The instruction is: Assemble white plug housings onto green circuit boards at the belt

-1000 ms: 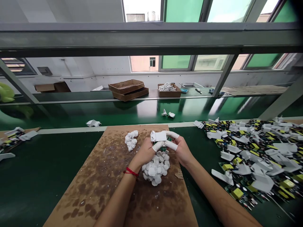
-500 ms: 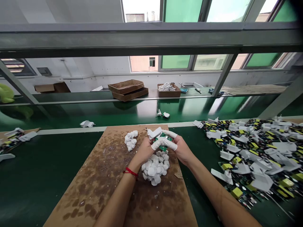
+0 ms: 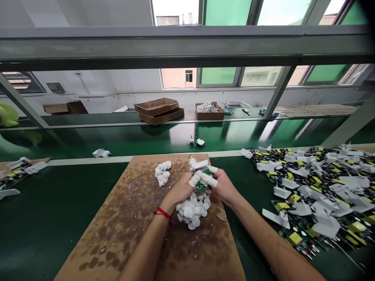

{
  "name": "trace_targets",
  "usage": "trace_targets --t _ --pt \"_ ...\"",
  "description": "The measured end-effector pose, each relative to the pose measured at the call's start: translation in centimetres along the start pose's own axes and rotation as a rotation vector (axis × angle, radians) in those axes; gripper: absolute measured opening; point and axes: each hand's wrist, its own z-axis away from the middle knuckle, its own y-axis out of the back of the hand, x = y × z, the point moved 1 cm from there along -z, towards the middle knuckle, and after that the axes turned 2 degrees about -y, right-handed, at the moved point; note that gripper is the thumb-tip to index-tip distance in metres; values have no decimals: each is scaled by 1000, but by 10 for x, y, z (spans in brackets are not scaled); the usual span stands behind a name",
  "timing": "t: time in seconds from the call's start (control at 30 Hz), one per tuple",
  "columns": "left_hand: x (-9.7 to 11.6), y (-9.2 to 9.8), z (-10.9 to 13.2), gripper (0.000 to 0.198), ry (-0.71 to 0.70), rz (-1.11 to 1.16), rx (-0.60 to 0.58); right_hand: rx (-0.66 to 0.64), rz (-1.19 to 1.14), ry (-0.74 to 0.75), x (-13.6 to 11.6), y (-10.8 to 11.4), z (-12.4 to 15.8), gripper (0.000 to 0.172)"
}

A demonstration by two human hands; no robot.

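Observation:
My left hand (image 3: 182,188) and my right hand (image 3: 220,185) meet above a stained cardboard sheet (image 3: 129,226). Both grip one small part: a white plastic plug piece (image 3: 198,164) joined to a green circuit board (image 3: 204,183). White finger cots cover several fingertips. A red string circles my left wrist. Directly below the hands lies a heap of round white plastic caps (image 3: 191,207). A smaller clump of white pieces (image 3: 162,173) sits to the left of the hands on the cardboard.
A big pile of green circuit boards with white plug pieces (image 3: 316,191) covers the green table at right. Loose white parts (image 3: 196,141) ride the green conveyor belt (image 3: 146,138) behind. Cardboard trays (image 3: 159,110) and a box of white pieces (image 3: 207,110) stand beyond. More parts (image 3: 14,171) lie at far left.
The white plug piece has turned and dropped lower between my hands, showing more green board. The loose parts on the belt have drifted left.

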Motion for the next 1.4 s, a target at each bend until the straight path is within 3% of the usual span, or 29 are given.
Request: trace_targets --t 0.17,0.43,0.93,1.17,1.27,1.4 --pt "0 -1 -2 56 -48 -66 -51 67 25 50 -6 1 1 31" --pt "-3 -1 0 45 4 -144 -50 83 -28 -21 -5 1 1 32" --pt "-3 1 3 40 -17 -150 -107 14 -72 -60 -3 3 0 40" --pt "15 1 1 40 -52 -209 -136 22 -53 -68 -4 4 0 43" --pt "18 0 1 43 -70 -104 -170 -19 -87 -64 -3 6 0 47" --pt "9 1 0 48 -14 -8 -95 -129 -35 -67 -6 4 3 48"
